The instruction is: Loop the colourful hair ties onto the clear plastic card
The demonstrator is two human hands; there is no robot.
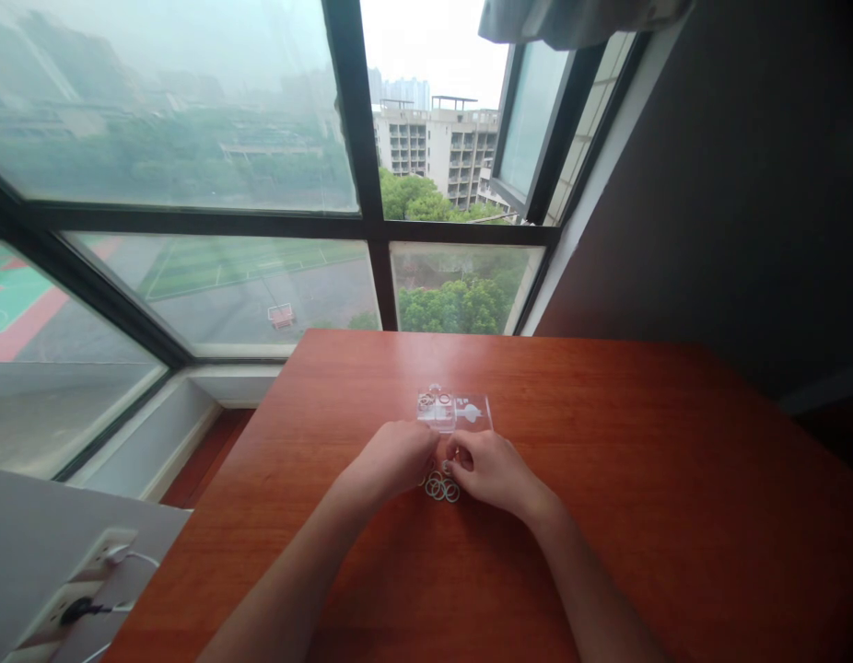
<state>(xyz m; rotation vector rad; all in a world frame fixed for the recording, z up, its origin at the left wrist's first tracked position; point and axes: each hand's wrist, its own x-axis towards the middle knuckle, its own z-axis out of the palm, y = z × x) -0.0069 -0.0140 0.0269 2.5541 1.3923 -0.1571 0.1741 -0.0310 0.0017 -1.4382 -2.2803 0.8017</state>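
Several pale rings [438,488] lie in a small overlapping cluster on the wooden table, between and just below my hands. My right hand [496,470] is closed in a pinch, thumb and forefinger together at a small ring [448,467] above the cluster. My left hand [403,453] is at the cluster's left side, its fingers curled down; what they hold, if anything, is hidden. Just beyond both hands lies a clear plastic case [480,414] with a white figure in its right part. A few rings [426,400] show in its left part.
The reddish-brown table [648,460] stretches far to the right, its back edge near a large dark-framed window [378,230]. A dark wall [709,184] rises at the right. Wall sockets [81,589] with plugs and cables are at the lower left, beside the table's edge.
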